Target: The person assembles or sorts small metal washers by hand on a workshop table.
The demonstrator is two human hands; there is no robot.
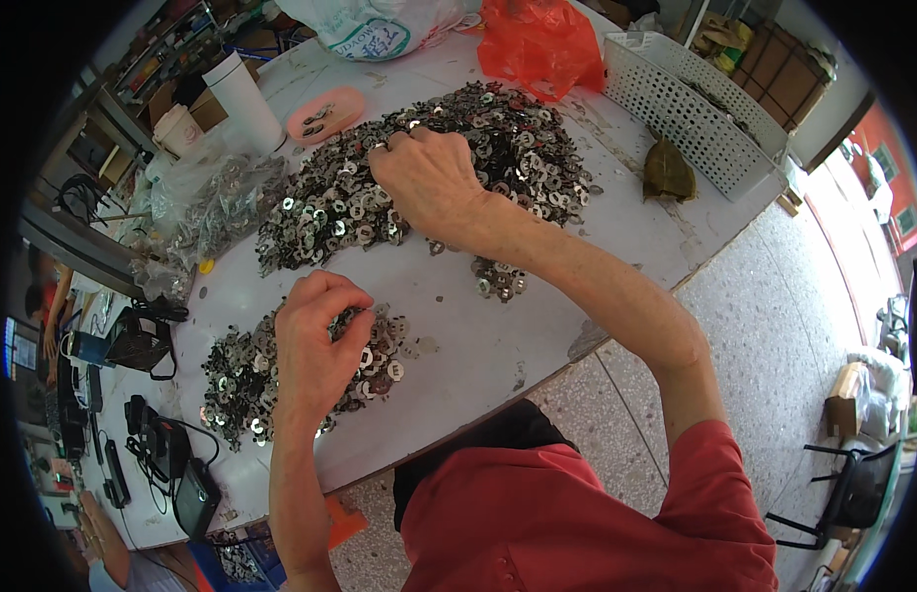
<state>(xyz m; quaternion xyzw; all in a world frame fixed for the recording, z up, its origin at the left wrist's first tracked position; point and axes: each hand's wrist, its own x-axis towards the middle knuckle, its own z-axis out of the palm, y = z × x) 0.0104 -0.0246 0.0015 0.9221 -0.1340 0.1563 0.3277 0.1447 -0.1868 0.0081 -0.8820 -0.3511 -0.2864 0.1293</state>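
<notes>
A large heap of small shiny metal pieces [523, 148], flat and washer-like, spreads over the middle of the white table [458, 375]. My right hand [429, 178] reaches across onto this heap. Its fingers bend down among the pieces, and whatever they grip is hidden beneath the hand. Closer to me on the left lies a smaller pile of similar metal pieces [239, 380]. Over that pile is my left hand [320, 340], its fingers curled and the thumb brought close to the index finger. Anything between those fingertips is too small to make out.
A white perforated basket [690, 128], a brown leaf-like thing [668, 170] and a red plastic bag [542, 49] are at the back right. A pink dish [325, 115], a white bottle [243, 104] and clear plastic bags [217, 197] stand back left. Black adapters [167, 449] with cables lie left.
</notes>
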